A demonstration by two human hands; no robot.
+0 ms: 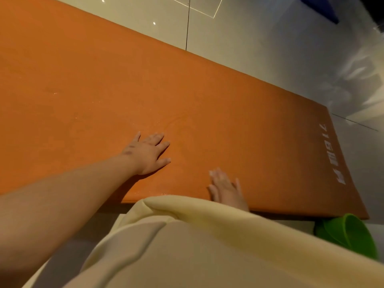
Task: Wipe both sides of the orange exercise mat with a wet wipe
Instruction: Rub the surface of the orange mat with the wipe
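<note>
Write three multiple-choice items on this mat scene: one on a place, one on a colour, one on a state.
1. The green tub sits:
A. on the orange mat
B. on the floor by the mat's near right corner
C. beyond the mat's far edge

2. The lettering on the mat is:
A. black
B. white
C. blue

3. The left hand is:
A. flat on the mat, fingers spread
B. gripping a wipe
C. lifted off the mat

Key:
1. B, since the tub peeks out just past that corner.
2. B, since pale characters run along the mat's right end.
3. A, since the palm is down and nothing shows in it.
</note>
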